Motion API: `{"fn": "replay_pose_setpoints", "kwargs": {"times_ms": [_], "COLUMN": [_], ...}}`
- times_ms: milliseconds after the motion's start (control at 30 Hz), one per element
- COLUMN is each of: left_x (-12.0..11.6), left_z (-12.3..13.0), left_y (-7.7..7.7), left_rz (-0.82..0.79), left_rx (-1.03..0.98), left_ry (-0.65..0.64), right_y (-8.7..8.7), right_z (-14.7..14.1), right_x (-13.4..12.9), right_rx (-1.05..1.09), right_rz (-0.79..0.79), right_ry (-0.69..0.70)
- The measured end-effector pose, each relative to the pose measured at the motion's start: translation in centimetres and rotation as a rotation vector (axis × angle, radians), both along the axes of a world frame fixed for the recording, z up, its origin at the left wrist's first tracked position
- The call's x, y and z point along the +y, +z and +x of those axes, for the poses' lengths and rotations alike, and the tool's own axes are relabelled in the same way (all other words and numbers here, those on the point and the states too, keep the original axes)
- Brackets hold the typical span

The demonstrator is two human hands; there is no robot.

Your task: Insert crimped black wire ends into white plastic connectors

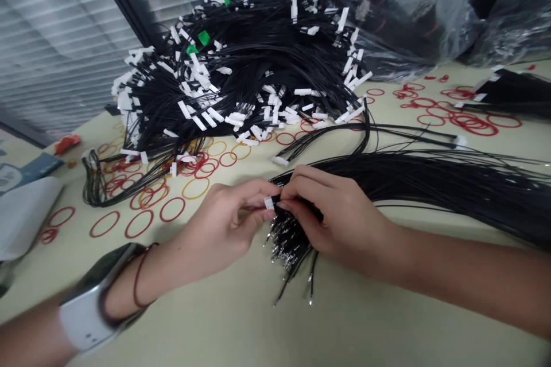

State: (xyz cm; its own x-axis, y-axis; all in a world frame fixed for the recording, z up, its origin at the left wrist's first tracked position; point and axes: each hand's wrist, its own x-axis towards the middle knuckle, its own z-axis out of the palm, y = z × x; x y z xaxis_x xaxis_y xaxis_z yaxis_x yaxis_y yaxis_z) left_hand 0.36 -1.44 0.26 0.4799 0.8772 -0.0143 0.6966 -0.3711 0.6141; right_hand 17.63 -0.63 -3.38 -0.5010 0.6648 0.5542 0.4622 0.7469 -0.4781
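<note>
Pale cream table top (344, 321) bearing loose wiring and rubber bands. Directly ahead of the left hand (228, 223) and right hand (336, 218) lies a large heap of black wires (241, 69) with white plugs. To the right of the right hand, a long black wire bundle (434, 189) spreads across the table. Red rubber bands (103, 223) and yellow rubber bands (196, 187) are scattered left of and ahead of the left hand, with more red rubber bands (469, 120) far ahead of the right hand. A white paper sheet (26, 212) lies at the table's left, well beyond the left hand.
</note>
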Motion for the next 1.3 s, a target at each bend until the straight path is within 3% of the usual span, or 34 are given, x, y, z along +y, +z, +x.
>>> {"fn": "replay_pose_setpoints", "kwargs": {"times_ms": [167, 433, 933, 1167, 1300], "left_x": [0.0, 1.2, 1.7, 1.9, 2.0], "left_z": [0.2, 0.3, 0.0, -0.2, -0.5], "left_y": [0.0, -0.4, -0.6, -0.5, -0.6], "left_rz": [-0.069, -0.436, -0.516, -0.58, -0.617], "left_rx": [-0.091, -0.443, -0.538, -0.614, -0.61], "left_ry": [0.031, 0.121, 0.123, 0.178, 0.167], "right_y": [0.0, -0.4, -0.5, -0.1, -0.1], "right_z": [0.0, -0.1, 0.2, 0.9, 0.7], "right_x": [0.1, 0.5, 0.2, 0.3, 0.3], "right_rx": [-0.03, -0.127, -0.191, -0.125, -0.081], "right_rz": [0.031, 0.017, 0.079, -0.033, -0.018], "right_ry": [0.008, -0.041, -0.054, -0.128, -0.126]}}
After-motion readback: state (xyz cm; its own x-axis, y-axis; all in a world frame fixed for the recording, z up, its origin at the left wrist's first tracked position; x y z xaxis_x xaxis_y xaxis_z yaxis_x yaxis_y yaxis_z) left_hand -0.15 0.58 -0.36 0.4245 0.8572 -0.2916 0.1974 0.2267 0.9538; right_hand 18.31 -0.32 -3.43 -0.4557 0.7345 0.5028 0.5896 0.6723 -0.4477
